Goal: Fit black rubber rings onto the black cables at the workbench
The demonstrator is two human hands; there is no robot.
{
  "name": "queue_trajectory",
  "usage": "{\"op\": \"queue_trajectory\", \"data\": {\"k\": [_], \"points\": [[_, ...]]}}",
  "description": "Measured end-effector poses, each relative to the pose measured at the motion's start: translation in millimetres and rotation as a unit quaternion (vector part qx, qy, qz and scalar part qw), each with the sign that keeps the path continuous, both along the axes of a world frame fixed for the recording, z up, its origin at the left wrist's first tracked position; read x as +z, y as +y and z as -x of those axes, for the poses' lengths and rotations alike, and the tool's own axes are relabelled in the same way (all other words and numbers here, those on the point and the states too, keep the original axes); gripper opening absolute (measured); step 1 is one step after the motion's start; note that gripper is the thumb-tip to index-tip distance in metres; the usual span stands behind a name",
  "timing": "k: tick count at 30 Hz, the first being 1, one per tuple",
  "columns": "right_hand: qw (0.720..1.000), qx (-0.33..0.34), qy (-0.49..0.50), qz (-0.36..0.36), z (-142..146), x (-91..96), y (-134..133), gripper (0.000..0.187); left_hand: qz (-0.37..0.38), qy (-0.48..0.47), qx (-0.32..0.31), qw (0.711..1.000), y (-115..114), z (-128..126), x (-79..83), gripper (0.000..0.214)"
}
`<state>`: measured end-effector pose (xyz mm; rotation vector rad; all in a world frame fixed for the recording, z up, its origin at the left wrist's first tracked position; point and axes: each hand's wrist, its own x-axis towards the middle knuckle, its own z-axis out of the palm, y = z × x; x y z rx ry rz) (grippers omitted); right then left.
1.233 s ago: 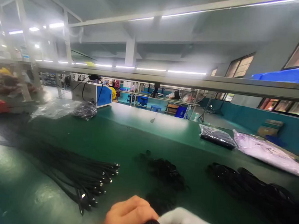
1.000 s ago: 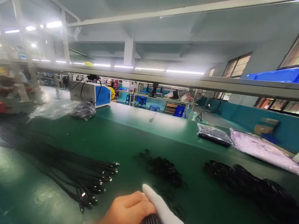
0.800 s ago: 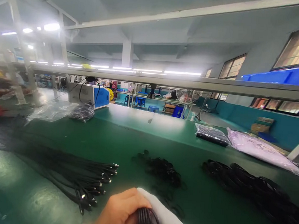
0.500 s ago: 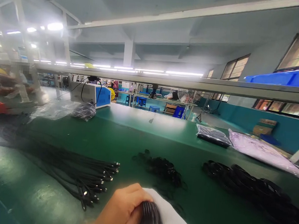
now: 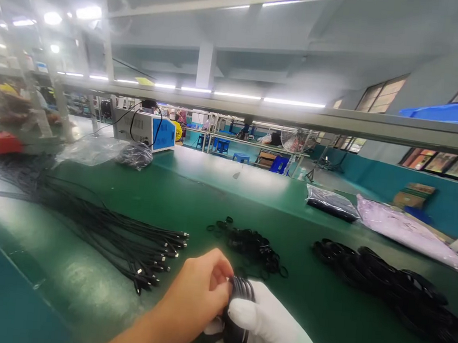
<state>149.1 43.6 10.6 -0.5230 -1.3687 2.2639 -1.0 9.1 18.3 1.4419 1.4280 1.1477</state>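
My bare left hand (image 5: 197, 296) and my white-gloved right hand (image 5: 268, 325) both grip a small coiled black cable (image 5: 238, 299) low in the middle of the view, above a green table (image 5: 195, 200). The left fingers pinch the top of the coil. The gloved fingers wrap its right side. Just beyond the hands lies a heap of small black bands (image 5: 253, 245). Left of them a bundle of straight black cables (image 5: 128, 237) lies with its metal plug ends pointing right.
Coiled black cables (image 5: 386, 284) are piled at the right. Plastic bags (image 5: 399, 227) lie at the far right edge, another bag (image 5: 103, 153) and a blue-and-white machine (image 5: 147, 130) at the far left. A shelf rail (image 5: 296, 118) crosses overhead.
Both hands have risen into view with the coil. The gloved hand moved from flat beside the coil to wrapped around it. The camera tilted down a little.
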Motion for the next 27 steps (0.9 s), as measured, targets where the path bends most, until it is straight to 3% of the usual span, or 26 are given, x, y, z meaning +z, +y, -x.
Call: {"op": "queue_trajectory", "data": {"k": [5, 11, 15, 23, 27], "points": [[0.999, -0.024, -0.02, -0.011, 3, -8.7, 0, 0.039, 0.002, 0.057, 0.033, 0.998, 3, 0, -1.9, 0.005], [1.0, -0.005, 0.0, 0.016, 3, -4.6, -2, 0.038, 0.059, -0.01, -0.022, 0.998, 8, 8, -6.6, 0.003], [1.0, -0.016, -0.018, 0.003, 6, -8.3, -3, 0.039, 0.08, -0.027, -0.002, 0.996, 8, 5, -10.7, 0.01], [0.996, 0.012, -0.08, -0.023, 10, -10.8, -1, 0.039, 0.097, 0.065, 0.013, 0.993, 14, 0, -15.0, 0.008], [0.995, -0.048, -0.086, 0.022, 8, -15.3, 0, 0.035, 0.061, 0.139, -0.004, 0.988, 16, 9, -8.9, 0.004]]}}
